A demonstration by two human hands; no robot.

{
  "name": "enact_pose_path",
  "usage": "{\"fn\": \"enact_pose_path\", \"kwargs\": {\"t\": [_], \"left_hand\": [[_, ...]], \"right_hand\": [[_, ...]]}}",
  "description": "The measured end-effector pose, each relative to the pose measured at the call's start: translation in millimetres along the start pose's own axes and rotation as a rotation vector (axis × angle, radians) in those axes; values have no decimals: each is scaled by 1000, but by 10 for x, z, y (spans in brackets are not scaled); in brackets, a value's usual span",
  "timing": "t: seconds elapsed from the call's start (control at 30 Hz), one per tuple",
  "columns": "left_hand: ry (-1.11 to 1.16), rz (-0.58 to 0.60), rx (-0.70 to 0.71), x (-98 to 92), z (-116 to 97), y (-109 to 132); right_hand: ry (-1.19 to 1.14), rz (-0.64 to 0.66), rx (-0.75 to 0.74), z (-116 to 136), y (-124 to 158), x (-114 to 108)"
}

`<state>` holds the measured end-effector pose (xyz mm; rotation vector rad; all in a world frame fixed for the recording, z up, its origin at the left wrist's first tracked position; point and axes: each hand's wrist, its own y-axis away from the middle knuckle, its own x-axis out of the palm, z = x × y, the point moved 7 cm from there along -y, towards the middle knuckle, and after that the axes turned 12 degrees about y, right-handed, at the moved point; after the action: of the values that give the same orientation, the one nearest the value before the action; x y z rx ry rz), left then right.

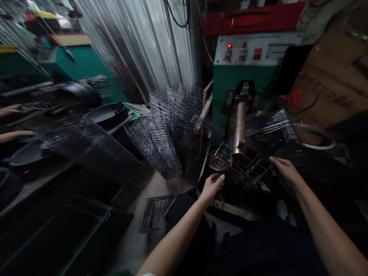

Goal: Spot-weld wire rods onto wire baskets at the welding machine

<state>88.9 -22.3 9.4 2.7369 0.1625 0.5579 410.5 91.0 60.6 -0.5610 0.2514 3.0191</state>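
Item 1. Wire basket point(249, 170): open rectangular frame of thin metal rod, tilted. It sits on the dark worktop point(235, 210) of the machine, towards the near edge. The tip of the copper arm point(239, 128) reaches down into it.

Item 2. Left hand point(212, 186): at the near-left corner of the wire basket, thumb raised towards the wire. The fingers curl under and are hidden, so I cannot tell whether the grip is closed on the rod.

Item 3. Right hand point(285, 169): at the right end of the wire basket, fingers wrapped over the end wire, grip closed on it.

Item 4. Green machine point(247, 78): stands at the far edge of the worktop. Its grey control panel carries a lit red lamp point(229, 46).

Item 5. Loose wire rods point(266, 124): a fanned bundle, right of the copper arm and beyond the right hand.

Item 6. Stacked wire baskets point(172, 122): a tall pile on the floor, left of the green machine.

Item 7. Flat wire grid point(154, 213): lies alone on the floor, near the left forearm.

Item 8. Black pans point(107, 113): on a second bench at far left, where another person's hands point(14, 134) are at work.
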Motion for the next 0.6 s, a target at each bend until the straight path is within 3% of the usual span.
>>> {"fn": "enact_pose_path", "kwargs": {"t": [0.07,0.13,0.33,0.47,0.6], "left_hand": [[249,-10,-143,193,131,-148],[372,-53,-207,333,134,-260],[335,-208,-143,440,131,-373],[250,-213,-100,304,229,-139],[153,-179,-80,-158,132,257]], "right_hand": [[-30,14,-9,-25,52,39],[-46,19,-25,-23,78,53],[-87,0,-27,16,113,69],[-131,-8,-38,32,202,86],[-178,-37,-60,75,345,83]]}}
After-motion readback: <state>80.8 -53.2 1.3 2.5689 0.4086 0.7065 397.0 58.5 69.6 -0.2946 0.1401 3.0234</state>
